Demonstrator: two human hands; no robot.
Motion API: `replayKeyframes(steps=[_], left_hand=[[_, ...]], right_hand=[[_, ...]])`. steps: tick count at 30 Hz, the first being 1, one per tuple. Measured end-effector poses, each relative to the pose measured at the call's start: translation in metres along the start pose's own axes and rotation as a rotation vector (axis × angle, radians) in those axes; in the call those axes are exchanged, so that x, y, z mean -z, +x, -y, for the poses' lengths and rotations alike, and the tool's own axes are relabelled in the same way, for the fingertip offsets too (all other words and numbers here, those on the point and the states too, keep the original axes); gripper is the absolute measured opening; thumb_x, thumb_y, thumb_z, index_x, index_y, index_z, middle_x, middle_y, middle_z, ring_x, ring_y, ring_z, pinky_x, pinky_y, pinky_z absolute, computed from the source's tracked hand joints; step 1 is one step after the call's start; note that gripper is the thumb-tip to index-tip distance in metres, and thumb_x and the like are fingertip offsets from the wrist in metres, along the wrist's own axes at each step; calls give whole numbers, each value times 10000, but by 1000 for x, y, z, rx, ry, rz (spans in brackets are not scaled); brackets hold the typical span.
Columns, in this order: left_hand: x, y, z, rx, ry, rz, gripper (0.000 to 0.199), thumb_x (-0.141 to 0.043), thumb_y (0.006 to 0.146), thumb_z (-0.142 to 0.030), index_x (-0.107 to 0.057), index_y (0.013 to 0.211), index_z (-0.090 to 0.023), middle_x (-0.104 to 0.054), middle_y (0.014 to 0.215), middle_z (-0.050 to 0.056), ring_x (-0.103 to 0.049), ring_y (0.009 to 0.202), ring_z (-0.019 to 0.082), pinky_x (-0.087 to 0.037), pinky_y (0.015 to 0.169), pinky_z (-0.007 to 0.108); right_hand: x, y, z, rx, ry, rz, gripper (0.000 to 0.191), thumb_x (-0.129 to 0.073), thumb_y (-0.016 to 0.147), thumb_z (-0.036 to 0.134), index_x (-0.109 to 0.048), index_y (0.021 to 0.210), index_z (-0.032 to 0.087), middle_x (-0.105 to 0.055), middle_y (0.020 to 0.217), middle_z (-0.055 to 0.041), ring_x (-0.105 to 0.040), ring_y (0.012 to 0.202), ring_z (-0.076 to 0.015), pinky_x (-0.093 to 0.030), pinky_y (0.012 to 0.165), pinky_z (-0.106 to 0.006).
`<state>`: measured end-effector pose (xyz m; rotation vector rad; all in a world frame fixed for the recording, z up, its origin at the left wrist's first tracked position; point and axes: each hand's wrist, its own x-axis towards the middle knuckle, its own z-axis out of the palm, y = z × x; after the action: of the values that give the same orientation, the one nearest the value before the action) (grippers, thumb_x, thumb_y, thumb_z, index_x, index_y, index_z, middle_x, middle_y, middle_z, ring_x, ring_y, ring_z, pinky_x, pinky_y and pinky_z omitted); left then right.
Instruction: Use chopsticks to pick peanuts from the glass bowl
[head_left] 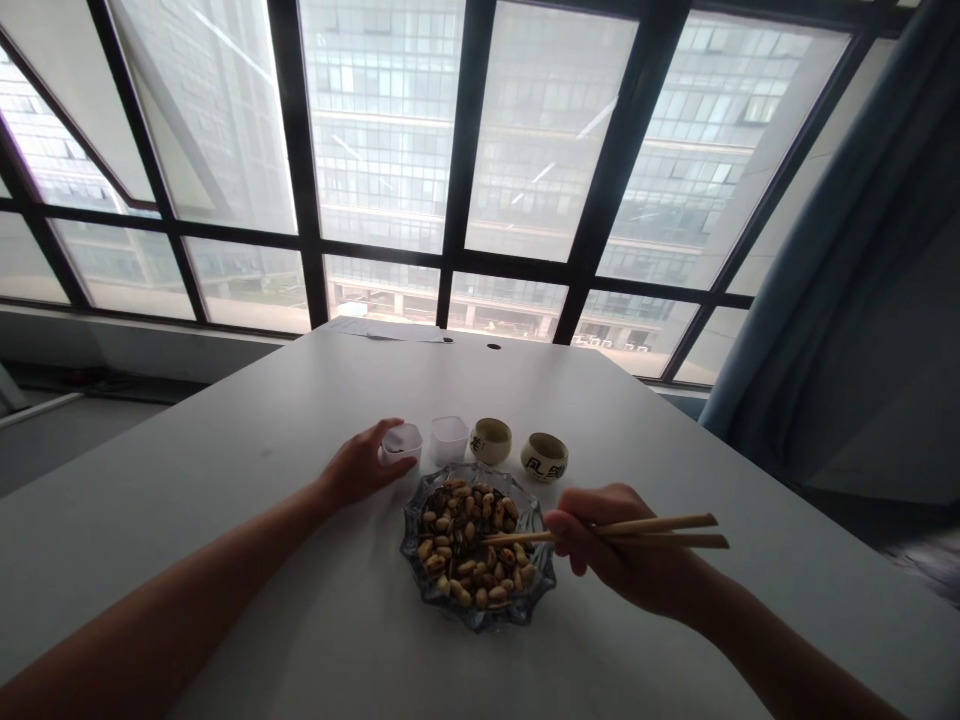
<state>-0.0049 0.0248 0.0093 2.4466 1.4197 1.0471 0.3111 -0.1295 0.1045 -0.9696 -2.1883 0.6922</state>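
Observation:
My left hand (370, 460) is closed around the side of a small translucent plastic cup (405, 458), which has a few dark bits inside. In my right hand (611, 545) is a pair of chopsticks (660, 532), their tips down among the nuts in a scalloped glass bowl (541, 592). Peanuts in the shell (491, 575), smaller pale nuts and dark seeds fill that bowl. Whether the tips pinch a seed is too small to tell.
Behind the bowl stand a second translucent cup (448, 442) and two cream ceramic cups, one in the middle (491, 445) and one at right (545, 460), with dark characters. Papers (386, 330) lie at the far edge of the white table (337, 640). A blue curtain (817, 250) hangs at right.

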Motion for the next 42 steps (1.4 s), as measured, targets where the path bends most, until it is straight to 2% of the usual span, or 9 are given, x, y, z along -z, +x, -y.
replayKeyframes(steps=[5, 13, 20, 23, 26, 30, 32, 37, 42], left_hand=[[1, 0, 0, 1, -20, -6, 597, -636, 778, -554, -556, 1247, -193, -731, 944, 86, -705, 845, 255, -559, 757, 366], [0, 0, -1, 16, -1, -5, 597, -653, 771, -536, -556, 1250, -193, -733, 950, 85, -707, 857, 258, -562, 759, 363], [0, 0, -1, 10, -6, 11, 590, -634, 787, -537, -541, 1255, -190, -730, 1006, 92, -705, 892, 255, -565, 787, 377], [-2, 0, 0, -13, 7, -5, 592, -635, 790, -537, -527, 1265, -198, -718, 1069, 104, -702, 924, 259, -567, 809, 394], [-4, -1, 2, -41, 22, -72, 597, -655, 785, -525, -507, 1268, -208, -682, 1176, 123, -688, 992, 267, -567, 842, 410], [-5, -2, 4, -70, 37, -161, 574, -681, 775, -493, -493, 1243, -218, -661, 1212, 119, -665, 1069, 272, -557, 899, 426], [-5, -2, 4, -89, 50, -170, 568, -684, 775, -484, -489, 1236, -216, -659, 1210, 118, -658, 1089, 274, -548, 926, 433], [-5, -2, 4, -137, 62, -185, 557, -685, 779, -464, -477, 1231, -213, -650, 1208, 119, -657, 1084, 273, -550, 932, 428], [-6, -2, 7, -170, 42, -252, 556, -700, 746, -392, -474, 1224, -218, -633, 1209, 119, -637, 1115, 282, -541, 945, 435]], right_hand=[[4, 2, -4, -29, 68, -71, 402, -515, 977, 419, -584, 660, 182, -636, 529, -12, -599, 416, -115, -452, 390, -202], [15, 12, -34, -235, 581, -615, 458, -697, 798, 594, -615, 647, 169, -624, 445, -23, -533, 316, -132, -422, 295, -220], [17, 18, -48, -296, 726, -714, 470, -765, 726, 579, -578, 595, 168, -592, 432, -7, -497, 317, -105, -406, 303, -201], [15, 16, -41, -254, 582, -762, 464, -705, 783, 593, -593, 616, 174, -612, 440, -26, -521, 315, -130, -424, 300, -226], [11, 6, -21, -30, 172, -763, 378, -558, 949, 464, -627, 704, 183, -656, 508, -26, -573, 345, -134, -450, 325, -224], [7, -5, 18, 559, -510, -416, 218, -531, 983, 273, -627, 796, 214, -702, 625, -21, -653, 490, -134, -528, 485, -227], [6, -5, 32, 661, -659, -378, 204, -474, 1007, 236, -605, 851, 215, -697, 641, -29, -663, 528, -141, -535, 526, -240], [11, -1, 32, 652, -631, -404, 250, -419, 1029, 243, -575, 837, 205, -659, 600, -8, -618, 461, -104, -505, 470, -196], [17, -4, 16, 495, -390, -472, 270, -482, 999, 246, -613, 768, 198, -672, 593, -6, -638, 452, -109, -508, 432, -187]])
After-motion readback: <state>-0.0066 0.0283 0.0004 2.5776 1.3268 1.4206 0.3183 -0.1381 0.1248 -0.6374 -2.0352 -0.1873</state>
